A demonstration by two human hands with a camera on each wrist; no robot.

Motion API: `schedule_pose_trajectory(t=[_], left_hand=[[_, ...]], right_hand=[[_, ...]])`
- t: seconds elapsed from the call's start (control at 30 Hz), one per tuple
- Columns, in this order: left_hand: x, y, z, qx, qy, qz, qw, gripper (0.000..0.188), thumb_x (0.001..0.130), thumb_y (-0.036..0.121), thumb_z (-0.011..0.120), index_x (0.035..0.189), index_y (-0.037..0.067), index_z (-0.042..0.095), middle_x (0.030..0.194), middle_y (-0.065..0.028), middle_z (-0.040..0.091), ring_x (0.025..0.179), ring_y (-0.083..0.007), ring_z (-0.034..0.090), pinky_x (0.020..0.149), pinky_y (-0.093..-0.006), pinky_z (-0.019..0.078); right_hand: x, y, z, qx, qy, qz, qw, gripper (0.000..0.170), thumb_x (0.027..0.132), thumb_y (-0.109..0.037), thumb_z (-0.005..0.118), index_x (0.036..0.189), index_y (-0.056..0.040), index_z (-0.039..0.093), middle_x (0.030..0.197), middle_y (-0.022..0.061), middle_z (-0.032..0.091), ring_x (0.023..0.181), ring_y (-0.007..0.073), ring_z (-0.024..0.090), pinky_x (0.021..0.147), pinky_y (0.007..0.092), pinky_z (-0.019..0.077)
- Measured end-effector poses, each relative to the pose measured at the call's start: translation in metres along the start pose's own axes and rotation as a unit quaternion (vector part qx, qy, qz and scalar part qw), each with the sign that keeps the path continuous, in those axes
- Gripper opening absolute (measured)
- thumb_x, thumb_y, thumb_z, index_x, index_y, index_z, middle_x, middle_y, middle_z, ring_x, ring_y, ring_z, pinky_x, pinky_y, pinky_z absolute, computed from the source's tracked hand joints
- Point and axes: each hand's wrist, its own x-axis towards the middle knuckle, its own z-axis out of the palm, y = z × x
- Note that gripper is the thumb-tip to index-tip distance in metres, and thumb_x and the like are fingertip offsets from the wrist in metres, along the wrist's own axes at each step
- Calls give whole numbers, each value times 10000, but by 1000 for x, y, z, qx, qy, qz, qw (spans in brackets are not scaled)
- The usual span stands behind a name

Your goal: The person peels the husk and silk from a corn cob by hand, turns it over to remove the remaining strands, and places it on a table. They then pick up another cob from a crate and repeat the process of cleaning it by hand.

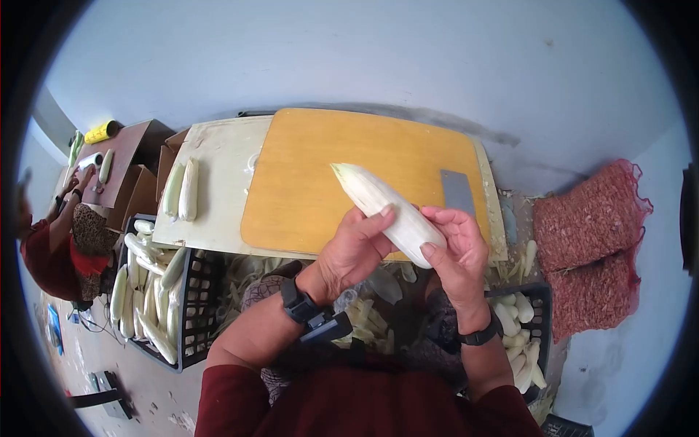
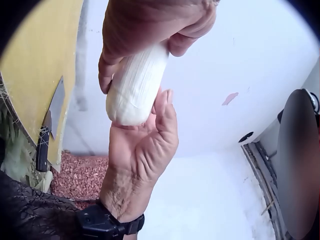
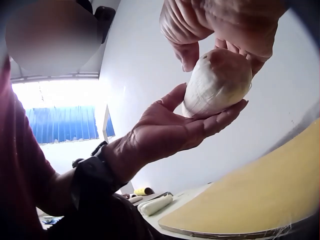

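Note:
A long, pale, pointed vegetable (image 1: pixel 397 211) is held in the air above the front of the yellow board (image 1: pixel 313 167), its tip toward the back left. My left hand (image 1: pixel 357 247) grips its middle, thumb on top and fingers beneath; the right wrist view shows that hand (image 3: pixel 175 122) under the vegetable (image 3: pixel 217 82). At the blunt end, my right hand (image 1: pixel 462 255) holds it between thumb and fingers. A knife's broad blade (image 1: pixel 457 191) lies on the board's right side, and its dark handle (image 2: pixel 43 150) shows in the left wrist view.
Two similar vegetables (image 1: pixel 188 191) lie on the pale tabletop (image 1: pixel 222 146) at left. Crates of them stand left (image 1: pixel 183 313) and right (image 1: pixel 545 298) of me. Red mesh sacks (image 1: pixel 590 218) are stacked at right. Another person (image 1: pixel 51 251) works at a far-left table.

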Motion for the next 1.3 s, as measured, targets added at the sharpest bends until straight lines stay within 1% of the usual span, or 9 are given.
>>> schedule_pose_trajectory(t=[0.17, 0.2, 0.27, 0.47, 0.7, 0.77, 0.87, 1.0, 1.3], left_hand=[[-7, -4, 0, 58, 4, -6, 998, 430, 870, 194, 634, 1221, 24, 452, 1165, -125, 568, 1127, -242, 537, 976, -397, 421], [-9, -6, 1, 89, 3, 5, 996, 425, 864, 175, 640, 1215, 21, 457, 1161, -123, 571, 1121, -232, 538, 966, -382, 424], [-9, -9, 0, 108, -6, 18, 994, 421, 860, 159, 641, 1212, 20, 458, 1161, -119, 569, 1115, -221, 536, 961, -373, 423], [-8, -18, 4, 183, -1, 24, 983, 384, 863, 150, 639, 1182, 8, 478, 1092, -89, 589, 1015, -178, 567, 902, -333, 455], [-7, -12, 14, 386, 24, -1, 922, 359, 907, 221, 598, 1159, -15, 498, 1014, -50, 592, 929, -117, 550, 819, -290, 469], [-5, -12, 13, 389, 31, -7, 921, 368, 914, 227, 588, 1172, -17, 492, 1032, -58, 587, 952, -117, 540, 834, -293, 461], [-1, -15, 6, 376, 38, 9, 926, 387, 925, 238, 573, 1200, -18, 479, 1075, -72, 575, 1002, -123, 521, 874, -302, 444], [2, -9, 5, 320, 15, 30, 947, 410, 924, 224, 576, 1236, -16, 460, 1133, -78, 557, 1063, -144, 510, 942, -318, 416], [6, -6, -1, 293, -5, -19, 956, 428, 868, 118, 639, 1231, -9, 449, 1096, -60, 573, 1020, -137, 545, 921, -311, 443]], right_hand=[[-7, 12, -8, -211, -6, -3, 977, 563, 765, -43, 696, 1248, 27, 416, 1196, 167, 543, 1115, 236, 542, 959, 361, 429], [-10, 14, -8, -211, -9, -3, 978, 563, 765, -43, 696, 1248, 27, 416, 1196, 167, 543, 1115, 236, 542, 959, 361, 429], [-16, 18, -5, -137, -20, 99, 985, 671, 738, -53, 731, 1302, 14, 374, 1195, 168, 545, 1096, 228, 546, 951, 351, 432], [-25, 24, -2, -107, -25, 164, 980, 809, 713, -46, 758, 1371, 3, 289, 1172, 158, 554, 1057, 212, 557, 911, 348, 458], [-26, 23, 6, -165, -39, 128, 977, 758, 685, -66, 775, 1318, 2, 363, 1114, 149, 581, 1020, 192, 576, 864, 336, 477], [-26, 16, 7, -221, -26, 149, 964, 620, 689, -84, 761, 1221, 11, 459, 1040, 136, 611, 958, 182, 597, 817, 333, 488], [-27, 17, 2, -183, -8, 188, 965, 500, 695, -111, 743, 1121, 29, 523, 948, 121, 630, 879, 176, 607, 771, 325, 491], [-26, 16, -5, -172, 4, 220, 960, 466, 690, -145, 742, 1069, 43, 546, 904, 119, 629, 827, 171, 602, 741, 312, 488], [-31, 19, -6, -168, -7, 231, 958, 487, 684, -171, 749, 1071, 43, 542, 897, 128, 631, 795, 179, 603, 721, 325, 491]])
